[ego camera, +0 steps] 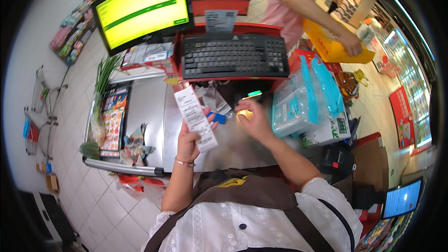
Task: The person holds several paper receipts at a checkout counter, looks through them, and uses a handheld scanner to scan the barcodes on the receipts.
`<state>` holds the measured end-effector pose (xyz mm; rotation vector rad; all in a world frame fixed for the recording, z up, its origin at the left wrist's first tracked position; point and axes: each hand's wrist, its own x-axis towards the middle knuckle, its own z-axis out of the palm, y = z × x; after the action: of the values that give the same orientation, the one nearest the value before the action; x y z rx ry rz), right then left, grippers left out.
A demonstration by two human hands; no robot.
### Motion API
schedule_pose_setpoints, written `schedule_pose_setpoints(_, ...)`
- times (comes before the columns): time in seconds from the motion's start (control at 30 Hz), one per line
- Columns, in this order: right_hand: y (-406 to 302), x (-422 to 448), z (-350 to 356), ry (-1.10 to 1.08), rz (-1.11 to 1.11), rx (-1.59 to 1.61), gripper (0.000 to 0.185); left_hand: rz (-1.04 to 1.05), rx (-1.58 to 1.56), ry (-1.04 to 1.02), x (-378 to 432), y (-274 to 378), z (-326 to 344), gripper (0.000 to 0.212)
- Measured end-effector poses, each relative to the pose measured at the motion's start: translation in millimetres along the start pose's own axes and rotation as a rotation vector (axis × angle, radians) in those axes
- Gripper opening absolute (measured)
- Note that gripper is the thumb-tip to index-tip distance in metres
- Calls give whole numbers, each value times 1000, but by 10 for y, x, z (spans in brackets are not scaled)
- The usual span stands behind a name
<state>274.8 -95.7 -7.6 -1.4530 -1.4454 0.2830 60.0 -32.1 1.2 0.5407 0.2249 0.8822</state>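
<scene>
My left hand (pixel 189 143) grips a long printed paper receipt (pixel 196 119), thumb on its face. A small blue object (pixel 217 117) shows by the fingertips; whether they touch it I cannot tell. My right hand (pixel 254 120) is raised over the metal checkout counter (pixel 227 147), fingers apart and bent, with nothing seen in it. Just beyond its fingertips glow a green light (pixel 254 93) and a warm light below. Crumpled slips of paper (pixel 213 98) lie between the hands, under the edge of the black keyboard (pixel 234 56).
Plastic-wrapped packs (pixel 294 108) are stacked at right, near an oil bottle (pixel 348 82). A person (pixel 290 3) across the counter holds a yellow bag (pixel 322 42). Spring onions (pixel 101 91) and crumpled wrapping (pixel 136 147) lie left. A lit monitor (pixel 143 10) stands at upper left.
</scene>
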Motion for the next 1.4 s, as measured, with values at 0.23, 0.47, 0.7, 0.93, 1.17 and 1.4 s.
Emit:
schedule_pose_setpoints(0.23,510,880,-906,374,-209,-715,33,-33,21,74,-54,-90,27,90)
schedule_pose_setpoints(0.47,658,956,-860,314,-146,-781,34,0,-10,95,-141,-65,-47,85)
schedule_pose_setpoints(0.7,563,937,-845,361,-188,-809,32,-38,-34,73,-158,-53,-83,86)
schedule_pose_setpoints(0.93,594,915,-815,300,-91,-831,34,-57,-52,75,-179,-11,-57,89)
schedule_pose_setpoints(1.17,769,888,-1071,492,-81,-590,33,-33,-48,50,-163,-67,-178,87)
schedule_pose_setpoints(1.4,768,812,-1101,452,-59,-691,35,-17,0,133,-225,-42,-142,86)
